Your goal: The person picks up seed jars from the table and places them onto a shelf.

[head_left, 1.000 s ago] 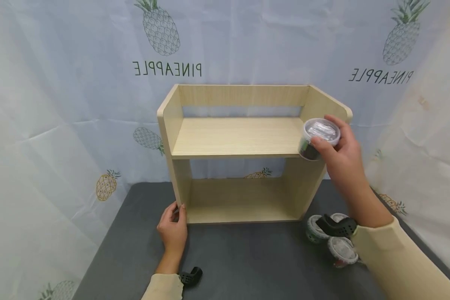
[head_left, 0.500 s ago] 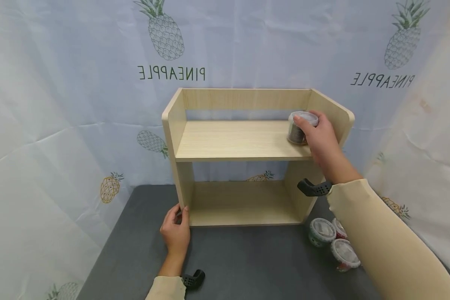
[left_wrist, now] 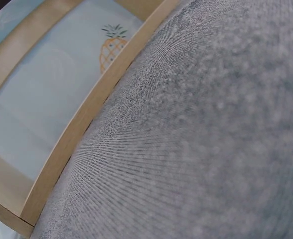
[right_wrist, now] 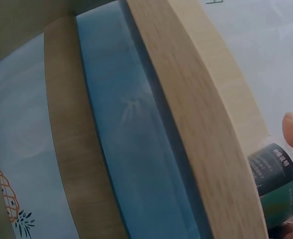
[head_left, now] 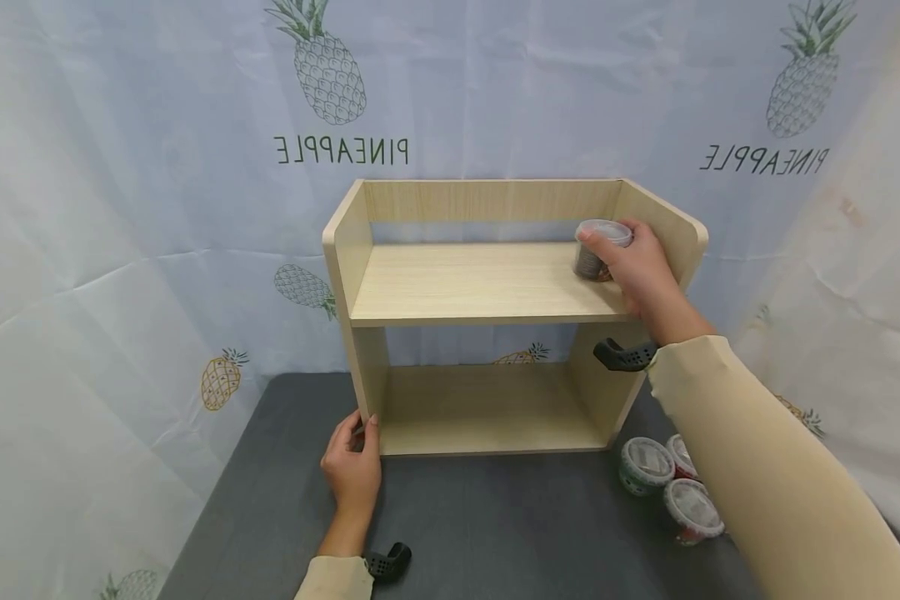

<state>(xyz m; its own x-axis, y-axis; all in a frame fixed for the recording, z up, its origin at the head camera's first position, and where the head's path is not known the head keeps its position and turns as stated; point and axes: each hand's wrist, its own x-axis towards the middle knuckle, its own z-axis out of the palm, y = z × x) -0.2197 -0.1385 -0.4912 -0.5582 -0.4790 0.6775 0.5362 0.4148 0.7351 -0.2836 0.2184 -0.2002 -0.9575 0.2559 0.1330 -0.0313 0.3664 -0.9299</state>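
Note:
A two-tier light wooden shelf stands on the dark table. At its upper right, my right hand grips a small round clear plastic tub with a clear lid, thumb on the near left side of the rim. The tub is upright at the upper board, beside the right side panel. A dark and green printed label shows on it in the right wrist view. My left hand holds the bottom of the shelf's left side panel, thumb at its front edge. The left wrist view does not show the hand.
Several similar lidded tubs stand close together right of the shelf: one green, another with red, and a red one partly behind the sleeve. A pineapple-printed cloth hangs behind and beside the table.
My right hand has carried the tub from in front of the shelf's right side inward and back to the upper board. My left hand stays at the left panel.

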